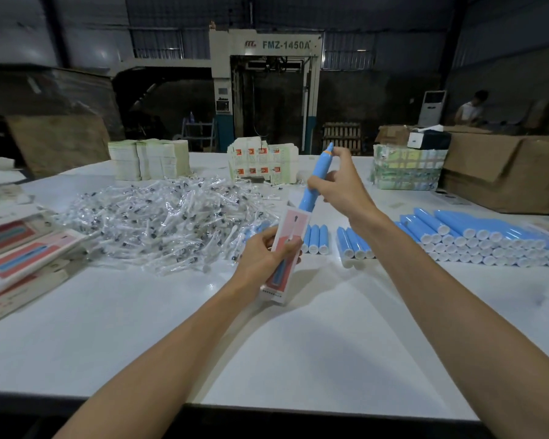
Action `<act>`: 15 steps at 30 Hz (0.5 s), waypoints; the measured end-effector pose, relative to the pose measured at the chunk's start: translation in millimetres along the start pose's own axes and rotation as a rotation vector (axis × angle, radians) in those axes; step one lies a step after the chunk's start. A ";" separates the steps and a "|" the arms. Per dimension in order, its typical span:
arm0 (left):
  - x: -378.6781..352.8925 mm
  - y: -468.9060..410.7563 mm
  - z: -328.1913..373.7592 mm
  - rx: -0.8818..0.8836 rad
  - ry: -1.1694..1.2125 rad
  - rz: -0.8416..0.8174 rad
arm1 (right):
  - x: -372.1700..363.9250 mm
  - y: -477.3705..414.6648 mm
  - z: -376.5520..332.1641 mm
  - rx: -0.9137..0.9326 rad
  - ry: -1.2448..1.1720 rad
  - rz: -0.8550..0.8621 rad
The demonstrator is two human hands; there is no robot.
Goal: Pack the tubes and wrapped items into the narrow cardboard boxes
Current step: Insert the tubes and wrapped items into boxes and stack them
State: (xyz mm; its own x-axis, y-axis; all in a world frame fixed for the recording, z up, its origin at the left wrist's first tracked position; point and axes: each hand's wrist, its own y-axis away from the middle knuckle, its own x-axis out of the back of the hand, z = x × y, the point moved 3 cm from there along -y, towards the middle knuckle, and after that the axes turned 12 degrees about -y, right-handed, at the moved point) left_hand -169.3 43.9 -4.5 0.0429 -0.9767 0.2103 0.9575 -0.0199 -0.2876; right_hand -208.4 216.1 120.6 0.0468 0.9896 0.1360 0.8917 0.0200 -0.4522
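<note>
One narrow box [285, 245], pink-fronted with white sides, is held tilted above the white table [267, 350] by the left hand [264, 259], whose fingers and thumb are curled round its lower half. One blue tube [315, 180] with an orange collar near its tip stands slanted in the box's open top end; its lower end is inside the box and most of its length is still out. The right hand [338, 185] grips the tube's upper part between thumb and fingers. Behind the box, three loose tubes [314, 239] lie side by side with their white caps towards the camera. Just to their right lies a second group of three tubes [353, 245], and a few more show partly hidden to the left of the box. Further right is a large stack of tubes [488, 243], several layers deep and too many to count. To the left of the hands, one broad heap of wrapped items [159, 217] in clear film spreads over the table, also beyond counting. At the far left edge, flat pink boxes [23, 258] lie overlapping; at least three show. Along the back of the table stand three lots of flat printed cartons [149, 160], one at the left, one in the middle and one at the right. One big brown cardboard carton [504, 175] sits at the right. Beyond the table stands one machine [267, 90] marked FMZ-1450A, and one person [473, 106] is at the far right.
</note>
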 end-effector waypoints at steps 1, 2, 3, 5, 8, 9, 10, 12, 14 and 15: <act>-1.1 -0.3 -0.1 -0.012 -0.019 -0.003 | -0.1 -1.2 0.0 -0.029 0.016 -0.038; -2.0 0.6 0.5 -0.012 -0.024 -0.004 | -0.4 -2.3 -0.2 -0.049 0.029 -0.070; -2.7 0.3 -0.6 -0.016 -0.024 -0.008 | -0.9 -2.7 -0.6 -0.059 0.052 -0.093; -3.1 -0.3 -3.1 -0.020 0.001 -0.015 | -4.8 0.3 0.6 -0.043 0.158 -0.138; -3.6 1.8 -4.8 0.000 0.061 -0.023 | -18.1 11.3 11.2 0.034 0.447 -0.239; -2.6 1.6 -6.8 0.004 0.073 -0.017 | -22.2 15.8 14.3 0.069 0.549 -0.246; -1.5 2.6 -6.4 0.015 0.100 -0.016 | -25.9 19.9 16.0 0.122 0.642 -0.222; 0.1 -1.3 -7.9 0.020 0.119 0.001 | -36.2 26.9 10.4 0.302 0.746 -0.105; -0.3 -3.6 -7.2 0.025 0.103 0.014 | -57.7 34.8 -1.8 0.534 0.714 -0.062; 0.6 -5.7 -12.3 0.027 0.080 0.040 | -74.3 38.3 -5.7 0.619 0.691 -0.118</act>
State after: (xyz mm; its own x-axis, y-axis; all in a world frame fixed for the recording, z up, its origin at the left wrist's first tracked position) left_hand -178.1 40.8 -14.2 0.0597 -0.9905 0.1238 0.9629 0.0244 -0.2689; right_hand -175.1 142.6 98.2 0.4057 0.6758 0.6153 0.5182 0.3845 -0.7640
